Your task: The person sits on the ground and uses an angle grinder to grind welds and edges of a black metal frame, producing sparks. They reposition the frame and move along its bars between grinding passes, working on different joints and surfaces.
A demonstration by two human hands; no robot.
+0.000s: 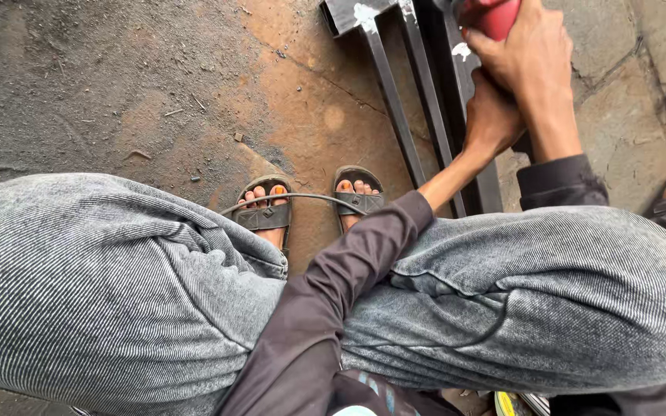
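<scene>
Fingers of right hand (529,54) wrapped around red rounded tool body (493,15); left hand (491,119) clenched beneath it, contents hidden, over dark steel square tubes (395,100).

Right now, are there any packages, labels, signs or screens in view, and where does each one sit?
None in view: no package, sign or screen.
Nearest to a mark: white paint patches on the dark metal frame, top centre, irregular blobs, no writing visible.
The right hand and left hand grip a red tool at the top edge; no label shows on it.
</scene>
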